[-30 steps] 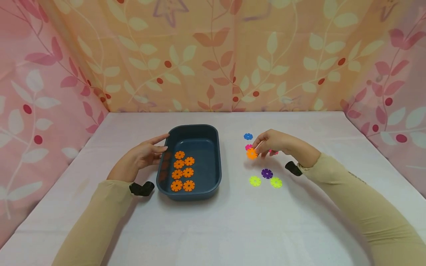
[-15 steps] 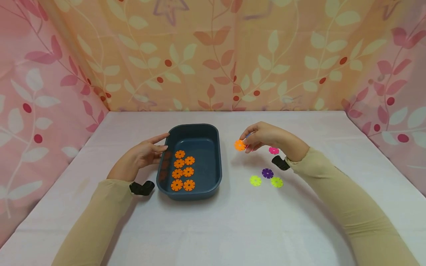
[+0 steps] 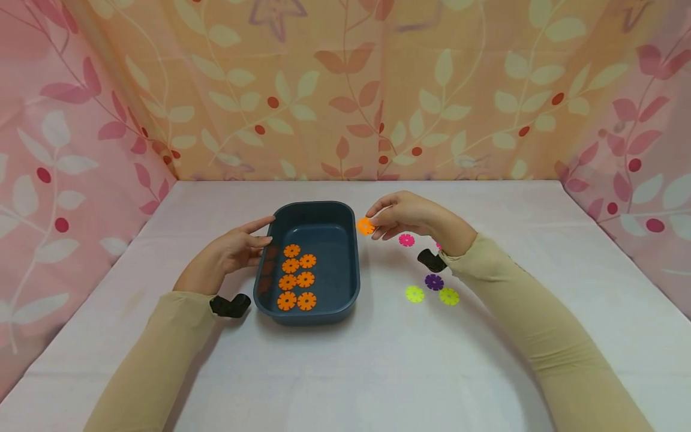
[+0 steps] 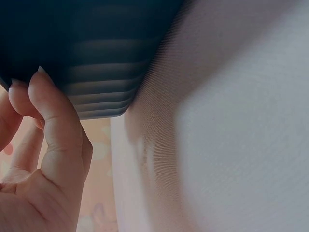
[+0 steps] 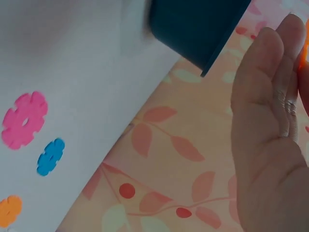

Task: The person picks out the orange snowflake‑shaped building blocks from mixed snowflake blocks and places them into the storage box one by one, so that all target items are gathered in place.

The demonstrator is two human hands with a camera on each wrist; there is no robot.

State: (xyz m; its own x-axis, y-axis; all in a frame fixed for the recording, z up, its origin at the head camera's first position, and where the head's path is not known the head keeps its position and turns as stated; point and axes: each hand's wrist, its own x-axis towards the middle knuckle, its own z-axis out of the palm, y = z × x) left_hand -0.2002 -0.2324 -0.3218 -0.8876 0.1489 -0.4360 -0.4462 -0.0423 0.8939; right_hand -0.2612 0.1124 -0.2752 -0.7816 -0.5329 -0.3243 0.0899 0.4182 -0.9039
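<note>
Pinching an orange disc (image 3: 365,226) near its edge, the right hand (image 3: 415,217) is hanging above the table (image 3: 345,384), the disc showing just right of the blue bin (image 3: 335,264). The fingers are narrowing around the disc alone; whether it is touching the rim, the pictures are not making clear. The left hand (image 3: 229,255) is resting against the bin's left side, its fingers lying apart, with tips touching the outer wall near the rim.

Inside the bin, seven orange discs (image 3: 305,279) are lying flat in two columns toward the left side, four in the left column and three in the right. The bin is standing level on the table.

To its right, a pink disc (image 3: 406,240) is lying below the right hand, and a second pink disc (image 3: 438,246) is partly hiding behind the wrist. Nearer the person, a purple disc (image 3: 434,282) is lying between two yellow discs (image 3: 414,294). The right wrist view is also showing a blue disc (image 5: 50,157) and another orange disc (image 5: 9,211) lying on the table. Beige sleeves (image 3: 156,360) are covering both forearms, and a leafy cloth (image 3: 345,90) is hanging behind.
</note>
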